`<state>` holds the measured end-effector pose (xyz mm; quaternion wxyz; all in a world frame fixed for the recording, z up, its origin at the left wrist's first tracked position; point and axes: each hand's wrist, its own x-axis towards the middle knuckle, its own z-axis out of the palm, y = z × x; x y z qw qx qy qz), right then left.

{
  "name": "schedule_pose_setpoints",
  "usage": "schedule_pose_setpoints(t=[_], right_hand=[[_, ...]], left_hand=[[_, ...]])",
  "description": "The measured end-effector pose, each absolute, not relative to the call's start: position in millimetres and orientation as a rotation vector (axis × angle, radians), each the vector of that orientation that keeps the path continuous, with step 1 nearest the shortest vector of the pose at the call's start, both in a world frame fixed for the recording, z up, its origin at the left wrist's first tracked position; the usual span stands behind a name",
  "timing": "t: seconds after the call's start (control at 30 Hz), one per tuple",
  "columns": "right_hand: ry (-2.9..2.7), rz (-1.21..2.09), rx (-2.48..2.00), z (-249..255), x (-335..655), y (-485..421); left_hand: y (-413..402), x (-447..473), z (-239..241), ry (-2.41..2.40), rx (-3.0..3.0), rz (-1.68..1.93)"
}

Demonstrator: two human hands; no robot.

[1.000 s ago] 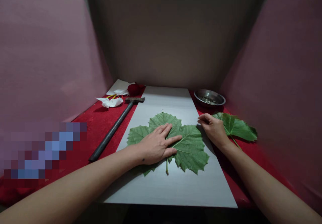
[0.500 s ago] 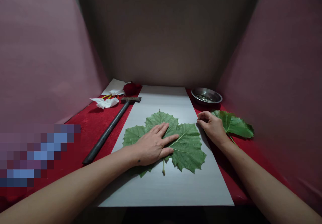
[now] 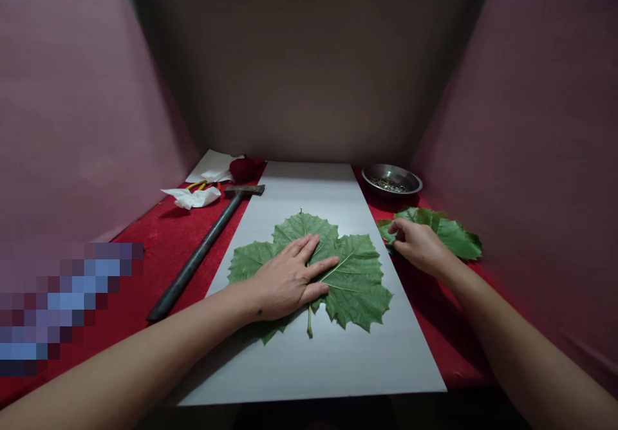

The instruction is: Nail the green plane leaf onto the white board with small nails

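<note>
A large green leaf (image 3: 355, 282) lies spread on the white board (image 3: 309, 372), its stem pointing toward me. My left hand (image 3: 290, 282) rests flat on its middle, fingers apart, holding nothing. A small nail (image 3: 301, 210) stands upright at the leaf's far tip. Past the board's right edge, my right hand (image 3: 418, 243) hovers over or beside a second green leaf (image 3: 456, 233), with its fingers curled in. Whatever may be between those fingertips is too small to make out, and I cannot tell whether they touch that leaf.
A hammer (image 3: 197, 256) lies on the red cloth (image 3: 159, 237) left of the board, its head on the board's edge. Behind it are crumpled white tissue (image 3: 190, 197), yellow handles and a dark red ball (image 3: 245, 169). A metal bowl (image 3: 392, 182) of nails stands back right.
My right hand has moved slightly right, away from the board's edge and toward the second leaf. My left hand stays on the large leaf. The whole view has shifted a little.
</note>
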<state>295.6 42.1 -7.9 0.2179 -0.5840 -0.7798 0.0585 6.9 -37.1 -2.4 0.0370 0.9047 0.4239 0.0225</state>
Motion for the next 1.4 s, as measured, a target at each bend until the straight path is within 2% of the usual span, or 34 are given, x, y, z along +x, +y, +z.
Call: schedule_pose_setpoints(t=[0.1,0.37,0.63,0.93,1.03,1.27,1.4], right_hand=[[-2.262,0.172,-1.651,-11.4,301.7,28.7],[-2.363,-0.17,-1.562,-19.9,308.3,3.1],[-2.511,-0.223,-1.22,-14.7,281.7,2.1],[-2.688,-0.431,-1.16,-8.2,271.9,7.5],[-2.694,-0.355,-1.15,-8.5,275.0,9.6],[-2.394,0.126,-1.129,-20.2,292.7,19.3],[-2.294,0.192,-1.138,-16.5,292.6,17.7]], left_hand=[[-37.0,6.8,-2.0,1.301,2.782,0.072],[-36.8,6.9,-3.3,1.306,2.782,0.101],[-37.5,8.0,-0.3,1.315,2.776,0.064],[-36.6,7.5,-2.4,1.307,2.79,0.07],[-36.9,7.6,-1.8,1.313,2.787,0.061],[-36.2,7.4,-3.4,1.31,2.794,0.057],[-36.1,7.0,-4.1,1.31,2.797,0.072]])
